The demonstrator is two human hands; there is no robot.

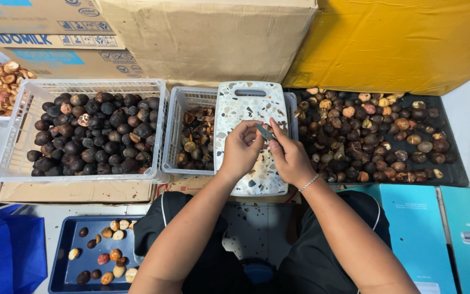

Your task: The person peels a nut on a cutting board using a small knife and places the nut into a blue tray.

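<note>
Speckled terrazzo-look cutting board (pixel 248 109) bridges small white basket (pixel 179 111), both hands meeting right over it. Right hand (pixel 289 158) pinches small dark blade (pixel 265 131), long axis slanting up-left toward left hand (pixel 240 149). Left hand curled tight, fingers closed round something small at blade tip; guessing nut, but honestly can't tell, it's hidden. Hands touching, thumbs nearly together. Big white crate of dark nuts (pixel 91 133) sits to left, black tray of brown nuts (pixel 379 136) to right, closer to knife hand.
</note>
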